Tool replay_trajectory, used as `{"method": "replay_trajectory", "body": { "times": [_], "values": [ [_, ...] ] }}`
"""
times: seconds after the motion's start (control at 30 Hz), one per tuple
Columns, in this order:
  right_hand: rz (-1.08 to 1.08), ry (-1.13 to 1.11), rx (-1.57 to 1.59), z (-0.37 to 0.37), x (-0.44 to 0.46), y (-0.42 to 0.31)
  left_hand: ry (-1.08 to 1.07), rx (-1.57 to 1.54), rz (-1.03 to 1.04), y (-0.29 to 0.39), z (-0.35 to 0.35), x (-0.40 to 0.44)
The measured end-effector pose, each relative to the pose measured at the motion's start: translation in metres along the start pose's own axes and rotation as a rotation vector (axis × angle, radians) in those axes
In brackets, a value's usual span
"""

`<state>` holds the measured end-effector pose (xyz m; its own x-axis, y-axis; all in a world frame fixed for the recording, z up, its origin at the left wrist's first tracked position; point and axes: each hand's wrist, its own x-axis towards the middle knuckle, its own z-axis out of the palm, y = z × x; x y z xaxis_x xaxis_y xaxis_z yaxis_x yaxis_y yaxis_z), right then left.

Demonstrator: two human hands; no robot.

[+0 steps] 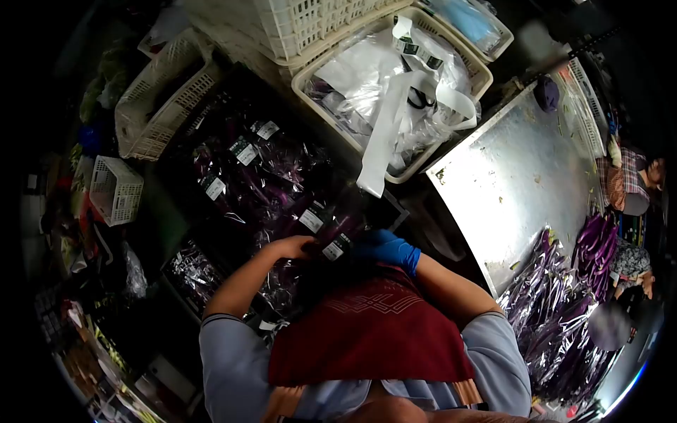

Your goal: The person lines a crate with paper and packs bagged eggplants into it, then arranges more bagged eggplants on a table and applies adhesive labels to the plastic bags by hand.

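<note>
A clear plastic bag of dark purple eggplants with a white and black label (337, 247) is between my two hands, close to my apron. My bare left hand (295, 247) has its fingers curled at the bag's left side. My right hand (384, 249), in a blue glove, is closed at the right side of the same bag; its fingertips are in shadow. Just beyond my hands lie more bagged eggplants (282, 169) with labels, piled in a dark container.
A cream bin (303, 88) ahead holds plastic bags, a strip of labels (388, 134) and scissors (421, 97). To the right stands a metal table (522, 183) with many loose eggplants (550, 310). White crates (116, 190) are at left. Other people (635, 180) are at far right.
</note>
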<state>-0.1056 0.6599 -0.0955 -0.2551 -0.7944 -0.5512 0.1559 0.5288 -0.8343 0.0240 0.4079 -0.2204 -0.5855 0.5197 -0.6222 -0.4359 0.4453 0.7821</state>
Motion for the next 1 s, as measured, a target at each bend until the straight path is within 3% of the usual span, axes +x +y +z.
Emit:
{"method": "replay_trajectory", "body": {
  "times": [0.1, 0.17, 0.2, 0.23, 0.27, 0.37, 0.4, 0.43, 0.5, 0.53, 0.57, 0.6, 0.63, 0.67, 0.7, 0.73, 0.77, 0.8, 0.83, 0.9, 0.93, 1.0],
  "values": [
    [-0.272, 0.282, -0.456, -0.015, 0.005, -0.012, 0.117, -0.073, -0.014, 0.001, 0.012, 0.007],
    [-0.368, 0.247, -0.425, -0.011, 0.011, -0.014, 0.405, 0.135, -0.103, 0.017, 0.027, -0.005],
    [-0.397, 0.271, -0.416, -0.011, 0.012, -0.013, 0.523, 0.557, -0.205, 0.03, 0.037, -0.011],
    [-0.353, 0.241, -0.483, -0.007, 0.017, -0.001, 0.718, 0.708, -0.069, 0.051, 0.043, -0.02],
    [-0.245, 0.246, -0.567, -0.003, 0.009, -0.005, 0.776, 0.825, -0.045, 0.055, 0.048, -0.021],
    [-0.403, 0.22, -0.464, 0.005, -0.009, 0.004, 0.579, 0.762, 0.013, 0.048, 0.064, -0.023],
    [-0.541, 0.283, -0.384, 0.008, -0.013, 0.016, 0.639, 0.75, 0.14, 0.039, 0.066, -0.022],
    [-0.497, 0.282, -0.396, 0.003, -0.022, 0.021, 0.598, 0.734, 0.086, 0.048, 0.063, -0.024],
    [-0.589, 0.542, -0.368, -0.029, -0.079, 0.016, 0.502, 0.6, 0.009, 0.074, 0.052, -0.024],
    [-0.431, 0.582, -0.378, -0.057, -0.115, 0.016, 0.501, 0.622, -0.003, 0.071, 0.04, -0.023],
    [-0.42, 0.843, -0.374, -0.081, -0.144, 0.04, 0.499, 0.642, -0.013, 0.068, 0.027, -0.02],
    [-0.098, 1.084, -0.228, -0.103, -0.186, 0.057, 0.604, 0.531, 0.03, 0.102, 0.022, -0.014],
    [-0.178, 1.33, -0.107, -0.136, -0.217, 0.125, 0.702, 0.41, 0.079, 0.151, 0.016, -0.009],
    [0.011, 1.598, -0.338, -0.149, -0.27, 0.154, 0.715, 0.324, 0.069, 0.209, 0.017, -0.003],
    [0.267, 1.846, -0.513, -0.162, -0.323, 0.183, 0.744, 0.316, 0.204, 0.222, 0.015, 0.016],
    [0.625, 1.741, -0.219, -0.153, -0.369, 0.115, 0.642, 0.207, 0.275, 0.246, 0.019, 0.039],
    [0.881, 1.807, -0.304, -0.156, -0.396, 0.2, 0.538, 0.095, 0.34, 0.273, 0.026, 0.065],
    [0.733, 1.894, -0.36, -0.148, -0.412, 0.255, 0.385, -0.034, 0.336, 0.298, 0.038, 0.095],
    [0.738, 1.807, -0.062, -0.147, -0.417, 0.258, 0.235, -0.16, 0.324, 0.323, 0.056, 0.127],
    [0.432, 1.783, 0.094, -0.144, -0.398, 0.293, -0.029, -0.208, 0.195, 0.364, 0.097, 0.194],
    [0.252, 1.772, 0.238, -0.146, -0.386, 0.294, -0.11, -0.214, 0.18, 0.375, 0.12, 0.23],
    [0.134, 1.674, 0.428, -0.153, -0.37, 0.262, -0.09, -0.131, 0.292, 0.367, 0.164, 0.317]
  ]
}}
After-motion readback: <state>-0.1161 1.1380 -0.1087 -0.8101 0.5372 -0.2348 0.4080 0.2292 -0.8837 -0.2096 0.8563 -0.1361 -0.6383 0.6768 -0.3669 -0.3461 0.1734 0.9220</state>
